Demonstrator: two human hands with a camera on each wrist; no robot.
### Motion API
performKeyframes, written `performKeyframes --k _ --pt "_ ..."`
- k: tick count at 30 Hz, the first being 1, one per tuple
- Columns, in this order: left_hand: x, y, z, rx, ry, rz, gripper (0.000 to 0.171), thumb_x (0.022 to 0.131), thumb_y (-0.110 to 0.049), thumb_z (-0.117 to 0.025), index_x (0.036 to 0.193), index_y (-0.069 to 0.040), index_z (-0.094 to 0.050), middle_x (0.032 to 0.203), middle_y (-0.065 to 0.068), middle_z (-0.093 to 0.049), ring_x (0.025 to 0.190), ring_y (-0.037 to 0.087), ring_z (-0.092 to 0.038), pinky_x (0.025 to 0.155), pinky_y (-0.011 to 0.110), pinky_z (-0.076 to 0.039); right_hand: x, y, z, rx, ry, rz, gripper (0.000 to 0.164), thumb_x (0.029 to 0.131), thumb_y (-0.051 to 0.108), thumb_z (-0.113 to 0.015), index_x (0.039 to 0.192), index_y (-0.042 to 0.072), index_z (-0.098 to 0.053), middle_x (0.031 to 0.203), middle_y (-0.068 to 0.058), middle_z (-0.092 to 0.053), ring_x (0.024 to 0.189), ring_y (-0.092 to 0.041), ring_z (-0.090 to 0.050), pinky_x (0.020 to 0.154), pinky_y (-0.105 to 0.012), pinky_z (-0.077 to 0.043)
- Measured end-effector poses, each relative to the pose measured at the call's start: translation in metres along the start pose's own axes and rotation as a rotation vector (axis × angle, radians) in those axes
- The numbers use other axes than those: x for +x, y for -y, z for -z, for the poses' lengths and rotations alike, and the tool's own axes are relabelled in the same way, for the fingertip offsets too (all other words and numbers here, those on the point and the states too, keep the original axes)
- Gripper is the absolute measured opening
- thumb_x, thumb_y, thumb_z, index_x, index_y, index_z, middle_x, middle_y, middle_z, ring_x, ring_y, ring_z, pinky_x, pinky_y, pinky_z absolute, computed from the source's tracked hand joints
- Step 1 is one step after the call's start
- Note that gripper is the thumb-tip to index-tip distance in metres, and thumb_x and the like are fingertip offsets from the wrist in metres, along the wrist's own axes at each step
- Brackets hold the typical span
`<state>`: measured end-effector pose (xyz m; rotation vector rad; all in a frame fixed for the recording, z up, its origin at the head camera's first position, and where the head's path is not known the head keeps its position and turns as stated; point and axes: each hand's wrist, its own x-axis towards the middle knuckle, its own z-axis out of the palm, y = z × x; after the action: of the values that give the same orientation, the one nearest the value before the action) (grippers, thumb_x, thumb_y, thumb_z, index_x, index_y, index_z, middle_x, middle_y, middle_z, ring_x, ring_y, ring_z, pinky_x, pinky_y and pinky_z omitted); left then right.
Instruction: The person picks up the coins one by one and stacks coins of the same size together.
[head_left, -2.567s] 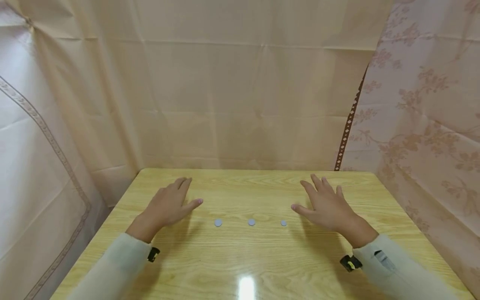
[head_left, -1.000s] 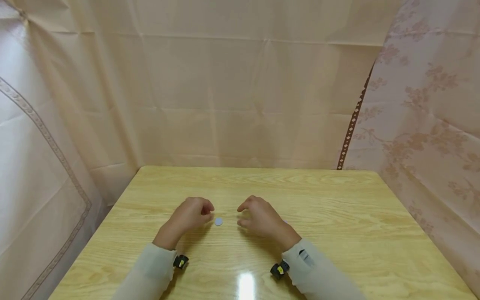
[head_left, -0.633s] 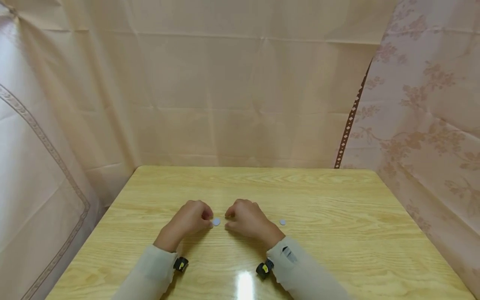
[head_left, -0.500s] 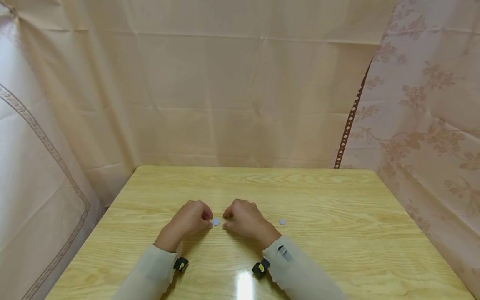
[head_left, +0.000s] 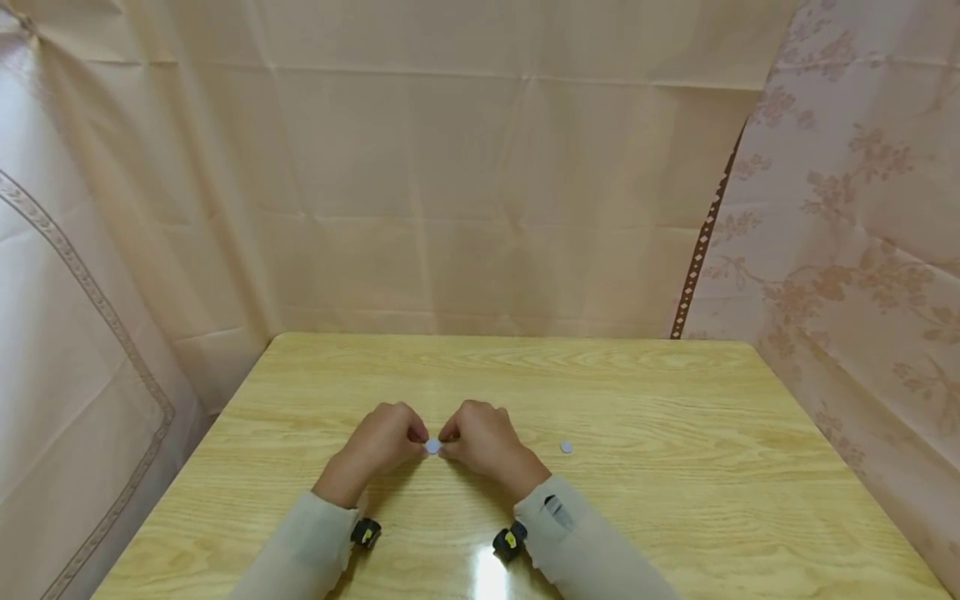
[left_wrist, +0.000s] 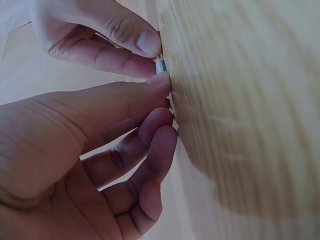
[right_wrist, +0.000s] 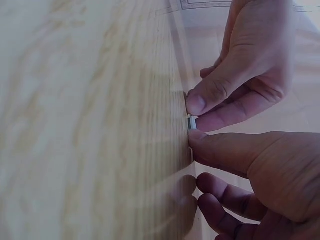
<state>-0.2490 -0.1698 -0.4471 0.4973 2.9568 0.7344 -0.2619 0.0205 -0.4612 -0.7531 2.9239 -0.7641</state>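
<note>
A small flat round disc point(head_left: 432, 447), pale grey, lies between my two hands just left of the middle of the table. My left hand point(head_left: 382, 442) pinches its left edge with thumb and forefinger, the other fingers curled below in the left wrist view. From the other side my right hand point(head_left: 483, 442) pinches the right edge, its thumb and finger close to the left ones. Seen edge-on, the disc point(left_wrist: 160, 66) shows a light and a dark band near the tabletop. A second, similar disc point(head_left: 566, 447) lies flat to the right of my right hand.
The light wood-grain table point(head_left: 637, 517) carries the discs and reflects a bright lamp spot near its front edge. A beige cloth point(head_left: 480, 192) hangs behind the table, and a flowered cloth point(head_left: 847, 275) on the right side.
Both hands have come inward from wide apart; the right one moved left until its fingertips met the left disc. The middle disc is out of sight, and I cannot tell where it is.
</note>
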Motion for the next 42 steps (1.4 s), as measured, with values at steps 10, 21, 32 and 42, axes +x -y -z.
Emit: performKeyframes --k 10,21,32,42 --pt "0.0009 -0.0025 0.002 -0.006 0.0 -0.009 0.007 0.082 -0.009 -0.087 0.082 -0.013 -0.082 0.078 -0.008 -0.075 0.073 0.007 -0.065 0.07 0.033 -0.056 0.0023 -0.0012 -0.0012 -0.001 -0.017 0.0 0.007 0.086 0.032 -0.085 0.091 0.028 -0.085 0.088 0.018 -0.077 0.088 -0.006 -0.067 0.083 -0.047 -0.041" --pt "0.0055 0.0001 -0.0033 -0.026 0.015 -0.007 0.009 0.081 -0.006 -0.086 0.082 -0.012 -0.079 0.078 -0.007 -0.073 0.071 0.008 -0.063 0.069 0.031 -0.055 0.0029 -0.0049 -0.0042 -0.031 -0.027 0.035 0.008 0.087 0.035 -0.085 0.092 0.028 -0.085 0.09 0.018 -0.077 0.091 -0.008 -0.068 0.083 -0.044 -0.04" --pt "0.0062 -0.0005 -0.0035 -0.051 0.017 0.0 0.014 0.079 -0.006 -0.088 0.08 -0.012 -0.075 0.075 -0.008 -0.068 0.069 0.009 -0.06 0.068 0.031 -0.053 0.0022 -0.0065 -0.0033 -0.021 -0.019 0.04 0.009 0.087 0.038 -0.084 0.091 0.03 -0.085 0.09 0.019 -0.077 0.092 -0.009 -0.067 0.082 -0.043 -0.039" --pt "0.0048 0.0013 -0.0063 -0.035 0.003 -0.028 0.012 0.081 -0.008 -0.087 0.081 -0.012 -0.075 0.075 -0.008 -0.068 0.069 0.009 -0.059 0.068 0.03 -0.052 0.0027 -0.007 -0.0065 0.01 -0.011 0.04 0.01 0.084 0.034 -0.086 0.091 0.026 -0.083 0.088 0.019 -0.074 0.091 -0.008 -0.066 0.088 -0.046 -0.041"
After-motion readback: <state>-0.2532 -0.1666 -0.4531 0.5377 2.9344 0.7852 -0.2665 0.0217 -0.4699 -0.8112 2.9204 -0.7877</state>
